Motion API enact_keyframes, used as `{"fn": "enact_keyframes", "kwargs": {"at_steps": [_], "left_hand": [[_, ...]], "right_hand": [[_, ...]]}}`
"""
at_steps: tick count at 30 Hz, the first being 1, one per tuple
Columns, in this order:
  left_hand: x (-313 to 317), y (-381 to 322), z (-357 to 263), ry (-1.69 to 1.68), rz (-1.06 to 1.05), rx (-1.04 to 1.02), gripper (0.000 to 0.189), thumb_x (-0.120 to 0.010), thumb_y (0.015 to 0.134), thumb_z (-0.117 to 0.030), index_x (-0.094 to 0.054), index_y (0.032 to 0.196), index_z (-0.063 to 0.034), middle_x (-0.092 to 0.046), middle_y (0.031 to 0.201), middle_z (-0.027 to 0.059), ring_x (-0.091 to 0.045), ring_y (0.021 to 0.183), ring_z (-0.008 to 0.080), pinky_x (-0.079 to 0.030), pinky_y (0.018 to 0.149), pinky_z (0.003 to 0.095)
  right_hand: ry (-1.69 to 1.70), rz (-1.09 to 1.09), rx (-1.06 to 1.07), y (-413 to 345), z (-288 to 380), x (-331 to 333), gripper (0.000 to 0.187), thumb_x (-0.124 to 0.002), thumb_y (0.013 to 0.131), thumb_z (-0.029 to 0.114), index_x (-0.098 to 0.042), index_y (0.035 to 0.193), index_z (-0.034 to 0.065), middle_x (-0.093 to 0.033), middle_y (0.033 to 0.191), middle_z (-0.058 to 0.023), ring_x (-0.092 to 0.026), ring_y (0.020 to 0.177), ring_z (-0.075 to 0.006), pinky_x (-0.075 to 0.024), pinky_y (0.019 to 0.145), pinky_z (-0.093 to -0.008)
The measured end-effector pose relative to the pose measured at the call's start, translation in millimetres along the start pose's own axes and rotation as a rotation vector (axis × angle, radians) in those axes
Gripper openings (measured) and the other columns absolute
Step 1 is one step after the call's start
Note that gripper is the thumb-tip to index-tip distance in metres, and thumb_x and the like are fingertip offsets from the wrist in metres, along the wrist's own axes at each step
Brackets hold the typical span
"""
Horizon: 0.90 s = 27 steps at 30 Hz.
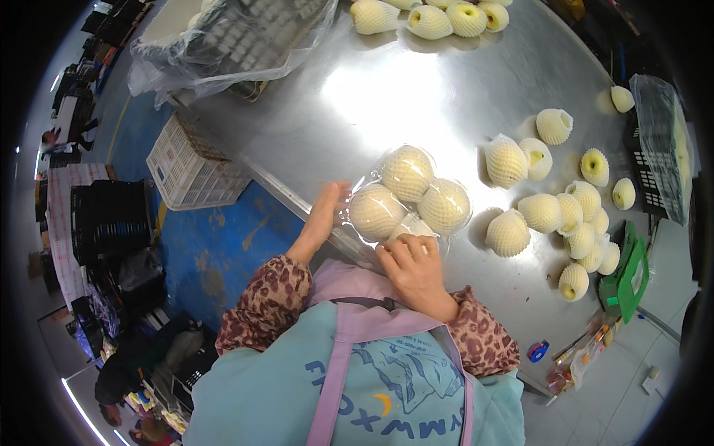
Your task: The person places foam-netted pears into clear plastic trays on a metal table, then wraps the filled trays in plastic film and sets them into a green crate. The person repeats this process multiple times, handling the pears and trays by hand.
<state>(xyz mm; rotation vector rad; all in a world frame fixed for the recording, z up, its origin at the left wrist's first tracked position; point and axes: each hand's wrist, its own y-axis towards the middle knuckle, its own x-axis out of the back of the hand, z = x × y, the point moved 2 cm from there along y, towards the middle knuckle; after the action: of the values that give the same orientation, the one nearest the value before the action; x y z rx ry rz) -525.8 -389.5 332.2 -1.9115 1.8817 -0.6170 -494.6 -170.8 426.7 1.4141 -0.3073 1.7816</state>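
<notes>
A clear plastic container [365,181] lies on the metal table in front of me. Inside it are rounded fruits in pale foam nets, such as the netted fruit [409,173] at its far side. My left hand [322,218] holds the container's left side, its fingertips partly behind the shiny plastic. At the near edge, my right hand [410,267] has its fingers curled over the plastic, covering part of the nearest fruit [413,225]. Glare hides whether a lid lies over the fruits. To the right sit several loose netted fruits [506,233].
More netted fruits [429,22] stand at the table's far side. A plastic-lined crate [240,50] is at the far left, above a white crate [192,167]. On the right are a black crate [647,167], a green box [627,273] and a tape roll [538,351].
</notes>
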Motion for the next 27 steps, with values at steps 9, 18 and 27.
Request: {"fn": "enact_keyframes", "kwargs": {"at_steps": [9, 18, 27], "left_hand": [[8.7, -5.8, 30.5, -0.106, 0.104, -0.013, 0.044, -0.054, 0.103, -0.030, -0.049, 0.133, 0.0021, -0.061, 0.113, 0.0145, -0.067, 0.086, 0.0191, -0.059, 0.073, 0.0300], [29.3, -2.9, 33.9, -0.022, 0.072, 0.013, 0.035, -0.060, 0.096, -0.013, -0.053, 0.125, 0.0056, -0.067, 0.103, 0.0145, -0.070, 0.080, 0.0192, -0.059, 0.069, 0.0301], [15.2, -15.3, 29.7, -0.140, 0.073, -0.113, 0.021, -0.058, 0.094, -0.011, -0.057, 0.113, -0.0018, -0.066, 0.089, 0.0106, -0.069, 0.075, 0.0160, -0.060, 0.064, 0.0290]], "right_hand": [[0.015, 0.123, 0.072, -10.8, -0.7, -43.9, 0.034, -0.062, 0.079, 0.013, -0.063, 0.111, 0.0020, -0.058, 0.109, -0.0081, -0.055, 0.106, -0.0257, -0.0413, 0.091, -0.0398], [0.637, -0.371, -0.917, -104.0, -27.5, -48.5, 0.048, -0.070, 0.088, 0.009, -0.048, 0.129, -0.0018, -0.055, 0.116, -0.0140, -0.051, 0.112, -0.0249, -0.0422, 0.096, -0.0386], [1.357, -0.217, -1.110, -129.9, -35.5, -91.9, 0.023, -0.066, 0.096, 0.015, -0.051, 0.110, 0.0028, -0.063, 0.099, -0.0110, -0.066, 0.088, -0.0201, -0.0560, 0.080, -0.0329]]}}
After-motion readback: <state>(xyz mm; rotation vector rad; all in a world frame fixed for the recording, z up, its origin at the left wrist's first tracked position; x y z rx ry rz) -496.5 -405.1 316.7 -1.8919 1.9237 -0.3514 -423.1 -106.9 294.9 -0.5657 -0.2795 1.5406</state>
